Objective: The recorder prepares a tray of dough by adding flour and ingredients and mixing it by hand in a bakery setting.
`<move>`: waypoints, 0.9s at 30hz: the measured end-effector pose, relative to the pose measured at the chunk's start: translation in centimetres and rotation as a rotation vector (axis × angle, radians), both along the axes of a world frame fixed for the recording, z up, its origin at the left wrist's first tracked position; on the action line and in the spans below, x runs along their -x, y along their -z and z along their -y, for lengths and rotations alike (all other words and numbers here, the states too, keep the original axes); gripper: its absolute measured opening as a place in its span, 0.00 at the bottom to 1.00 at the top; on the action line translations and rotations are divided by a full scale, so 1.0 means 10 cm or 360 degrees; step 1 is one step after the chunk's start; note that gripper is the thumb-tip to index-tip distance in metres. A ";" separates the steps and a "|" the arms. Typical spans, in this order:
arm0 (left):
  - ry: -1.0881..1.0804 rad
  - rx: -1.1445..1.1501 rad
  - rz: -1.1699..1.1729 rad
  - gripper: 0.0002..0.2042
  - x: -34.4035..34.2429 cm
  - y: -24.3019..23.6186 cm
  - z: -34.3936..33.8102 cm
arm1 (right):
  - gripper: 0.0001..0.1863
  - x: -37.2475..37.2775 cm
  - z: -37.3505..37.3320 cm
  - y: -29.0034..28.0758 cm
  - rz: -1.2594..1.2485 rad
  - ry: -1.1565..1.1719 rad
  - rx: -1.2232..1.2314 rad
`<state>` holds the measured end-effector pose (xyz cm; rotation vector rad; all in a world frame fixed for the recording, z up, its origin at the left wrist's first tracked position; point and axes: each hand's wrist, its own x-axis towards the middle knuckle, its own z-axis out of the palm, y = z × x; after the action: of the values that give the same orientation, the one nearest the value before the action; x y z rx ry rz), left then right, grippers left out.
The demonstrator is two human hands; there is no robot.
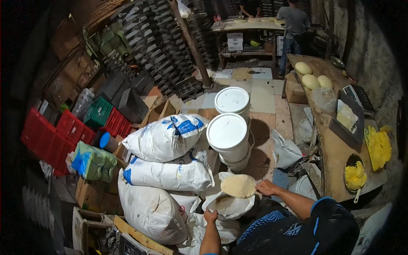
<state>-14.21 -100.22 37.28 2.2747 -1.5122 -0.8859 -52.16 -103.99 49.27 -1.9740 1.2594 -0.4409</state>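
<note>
My right hand point(266, 187) is closed at the edge of a rounded scoop heaped with a pale yellowish, sugar-like material point(238, 186). The heap hides most of the scoop itself. Below it gapes an opened white sack point(233, 207), the same pale stuff faintly visible inside. At the near left of the sack's mouth, my left hand point(210, 216) grips the rim with curled fingers. Full white sacks with blue print point(166, 137) are stacked just left of my hands. Beyond the opened sack stand white lidded buckets point(227, 131).
On the right, a wooden table point(329, 146) carries dough balls point(310, 82), a dark tray point(347, 119), a scale point(359, 100) and yellow fat in a pan point(355, 175). Red crates point(50, 138) lie left. A wooden post point(190, 42) rises ahead; a person point(293, 25) stands at the far table.
</note>
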 end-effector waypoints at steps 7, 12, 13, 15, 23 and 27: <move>0.0157 0.0102 0.0099 0.29 0.37 0.30 0.12 | 0.23 1.08 0.17 -0.86 0.0202 0.0929 -0.0343; 0.0162 -0.0191 0.0500 0.33 0.56 0.65 0.40 | 0.24 2.17 0.26 -1.35 0.0278 0.1271 -0.0245; 0.0098 -0.0121 0.0625 0.28 0.62 0.72 0.42 | 0.23 2.42 0.24 -1.45 0.0190 0.1316 -0.0136; 0.0689 -0.0226 0.0314 0.20 0.66 0.68 0.59 | 0.23 2.91 0.15 -1.59 0.0310 0.1432 -0.0106; 0.1344 0.0153 -0.0081 0.23 1.48 0.54 1.43 | 0.17 4.24 -0.30 -2.06 0.0560 0.2230 -0.0197; 0.2083 0.0556 -0.0058 0.25 1.71 0.46 1.51 | 0.17 4.82 -0.57 -2.07 0.0857 0.2722 -0.0303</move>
<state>-31.35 -115.29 32.72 0.8154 -2.8197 -0.7548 -100.37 -98.29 69.97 -0.1101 2.1564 -1.3986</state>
